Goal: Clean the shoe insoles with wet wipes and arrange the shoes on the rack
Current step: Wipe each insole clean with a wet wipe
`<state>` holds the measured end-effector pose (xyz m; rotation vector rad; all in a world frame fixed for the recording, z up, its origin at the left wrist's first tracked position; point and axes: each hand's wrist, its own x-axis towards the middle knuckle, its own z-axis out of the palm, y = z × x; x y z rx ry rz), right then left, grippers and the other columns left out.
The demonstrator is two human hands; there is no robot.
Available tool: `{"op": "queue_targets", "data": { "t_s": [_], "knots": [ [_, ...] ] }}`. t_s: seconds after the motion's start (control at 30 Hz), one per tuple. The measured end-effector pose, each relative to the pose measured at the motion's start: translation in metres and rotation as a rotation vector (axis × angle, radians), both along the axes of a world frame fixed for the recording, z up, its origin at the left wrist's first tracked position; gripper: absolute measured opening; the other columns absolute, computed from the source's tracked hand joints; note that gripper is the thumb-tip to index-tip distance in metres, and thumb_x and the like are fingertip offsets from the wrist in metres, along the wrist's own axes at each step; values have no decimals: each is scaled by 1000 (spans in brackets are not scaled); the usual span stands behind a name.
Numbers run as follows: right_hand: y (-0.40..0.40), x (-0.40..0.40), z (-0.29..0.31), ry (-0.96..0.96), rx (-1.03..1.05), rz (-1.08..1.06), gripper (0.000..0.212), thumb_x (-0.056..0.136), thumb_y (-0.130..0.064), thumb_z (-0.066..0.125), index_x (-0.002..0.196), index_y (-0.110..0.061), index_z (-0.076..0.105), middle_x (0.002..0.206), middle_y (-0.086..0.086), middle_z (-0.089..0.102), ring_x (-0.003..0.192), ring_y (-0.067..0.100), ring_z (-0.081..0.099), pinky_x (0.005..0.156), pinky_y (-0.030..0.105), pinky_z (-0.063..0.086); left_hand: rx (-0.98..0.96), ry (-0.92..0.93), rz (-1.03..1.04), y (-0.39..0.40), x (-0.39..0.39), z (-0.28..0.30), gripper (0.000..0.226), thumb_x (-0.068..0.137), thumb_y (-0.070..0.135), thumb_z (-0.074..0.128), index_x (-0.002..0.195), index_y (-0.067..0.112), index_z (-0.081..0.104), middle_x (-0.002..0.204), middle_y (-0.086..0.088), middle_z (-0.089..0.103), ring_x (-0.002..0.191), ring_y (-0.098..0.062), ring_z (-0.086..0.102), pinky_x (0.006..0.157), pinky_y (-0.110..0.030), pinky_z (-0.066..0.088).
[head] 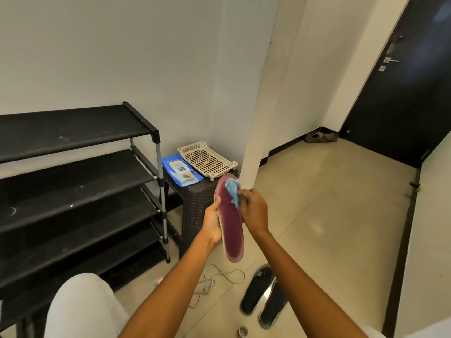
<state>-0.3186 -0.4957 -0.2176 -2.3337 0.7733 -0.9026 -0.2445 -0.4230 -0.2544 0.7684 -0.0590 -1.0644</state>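
A maroon insole [231,230] with a pale edge is held up in front of me, toe end pointing away. My left hand [213,222] grips its left edge from below. My right hand [252,211] pinches a crumpled blue wet wipe [233,191] against the insole's upper part. Two dark insoles [264,296] lie side by side on the tiled floor below my right forearm. The black shoe rack [78,181] stands at the left, all its visible shelves bare. A blue pack of wet wipes [180,170] lies on a dark wicker stool [197,203].
A cream plastic basket [207,158] sits on the stool beside the wipes. Loose white laces [214,280] lie on the floor near the rack's foot. A small roll [242,331] sits at the bottom edge. A white pillar [258,106] stands right of the stool; a dark door [402,93] beyond.
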Motion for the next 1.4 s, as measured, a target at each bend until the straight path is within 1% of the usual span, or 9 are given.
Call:
{"op": "queue_targets", "data": {
  "t_s": [0.13,0.27,0.33,0.47,0.7,0.83,0.97,1.2,1.4],
  "knots": [
    [24,7,-11,37,-74,82,18,90,-8,55,100,-7,71,102,8,67,87,6,52,71,-3,32,-63,87,5,-5,8,4,60,92,41,40,139,5,43,134,-19,52,128,-31,46,114,-42,28],
    [49,-7,-28,-13,-80,271,15,83,1,57,86,-5,70,89,9,69,84,11,60,80,4,37,22,91,-103,10,10,-5,59,101,30,22,141,-13,26,106,-17,58,99,-34,56,93,-26,49],
    [42,-14,-25,27,-60,358,14,83,1,56,85,-4,69,90,9,68,83,12,61,78,1,39,76,-101,-105,23,6,-8,66,102,33,9,138,-23,14,109,-40,53,104,-53,50,95,-42,46],
    [19,-15,-3,-22,24,179,10,89,-6,58,93,-5,68,97,11,66,81,8,56,67,-1,40,21,-17,38,19,12,8,52,98,46,29,114,4,56,80,-14,71,85,-28,60,77,-40,48],
    [55,-17,-7,13,-71,252,15,81,1,52,80,-3,65,86,10,66,80,12,56,71,-2,32,-188,89,20,16,6,24,56,93,45,31,129,5,47,110,-18,67,103,-32,65,90,-48,50],
    [53,-32,-9,-29,-19,358,12,81,4,54,79,-3,64,87,5,62,79,-2,51,74,2,38,-127,-20,-20,16,6,18,63,80,45,50,127,4,50,117,-18,61,117,-33,55,109,-49,29],
    [25,-25,4,-87,48,127,9,90,-4,56,88,-3,65,95,7,61,78,5,53,63,0,41,-11,-224,-43,9,8,26,51,72,50,64,99,8,54,96,-11,59,92,-23,55,95,-39,40],
    [58,-21,-22,-28,-59,351,9,84,-2,57,82,-7,63,90,5,62,80,10,56,68,17,47,-190,68,68,13,27,20,56,97,45,28,132,5,45,121,-15,63,112,-32,60,97,-49,44],
    [43,6,-13,-117,154,59,9,91,-11,58,96,-9,65,100,6,61,89,13,60,67,12,49,-95,10,33,24,39,19,56,96,49,26,127,9,50,114,-16,64,98,-30,67,84,-41,53]
  ]
}}
